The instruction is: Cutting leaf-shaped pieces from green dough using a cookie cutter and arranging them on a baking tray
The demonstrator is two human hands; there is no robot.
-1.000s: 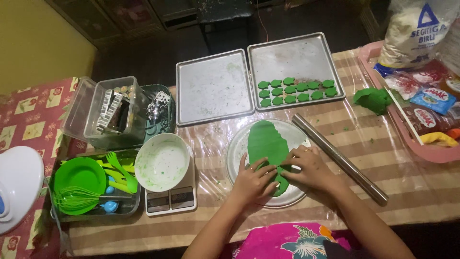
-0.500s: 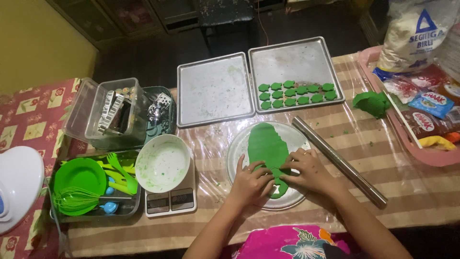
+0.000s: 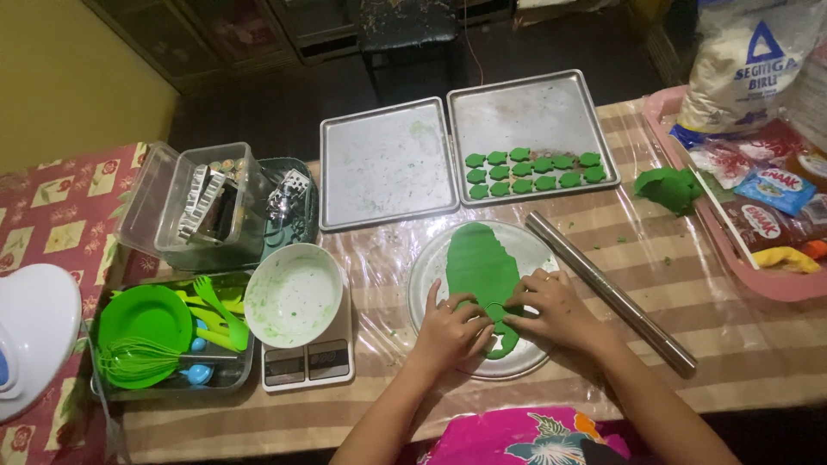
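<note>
Both hands are down on the dough (image 3: 482, 267), which lies rolled flat on a round plate (image 3: 426, 275) mid-table. Left hand (image 3: 448, 327) and right hand (image 3: 556, 306) pinch w/ curled fingers around a small cutter-like thing, so prob the cutting-out step. Next move prob needs a clean lift over to the tray (image 3: 538, 112), where the cut pieces (image 3: 531, 170) sit in 2 rows. Cutter's mostly hidden under fingers, can't tell its shape.
</note>
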